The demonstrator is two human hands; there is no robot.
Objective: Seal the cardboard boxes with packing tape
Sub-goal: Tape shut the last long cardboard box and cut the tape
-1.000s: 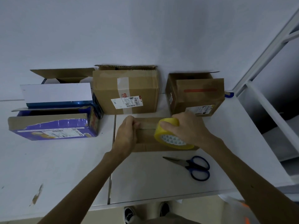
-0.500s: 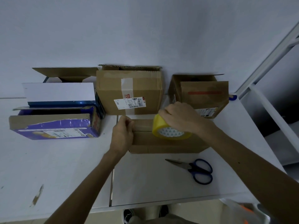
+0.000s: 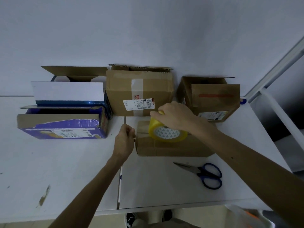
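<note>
A low, flat cardboard box (image 3: 172,148) lies on the white table (image 3: 65,162) in front of me. My right hand (image 3: 177,116) grips a yellow roll of packing tape (image 3: 166,133) from above, and the roll rests on the box's top. My left hand (image 3: 125,139) is at the box's left end, its fingers curled and pinching at the edge there; the tape's end is too thin to make out. Three larger boxes stand behind: a blue-and-purple one (image 3: 64,122) with open flaps, a brown one (image 3: 139,92) bearing a label, and a smaller brown one (image 3: 213,99).
Blue-handled scissors (image 3: 204,173) lie on the table near the front right. The boxes stand against a white wall. A white frame (image 3: 271,76) rises at the right. A seam (image 3: 119,186) splits the tabletop below my left arm.
My left hand has slid off the box's top to its left end. My right hand has moved the tape roll slightly back and left on the box.
</note>
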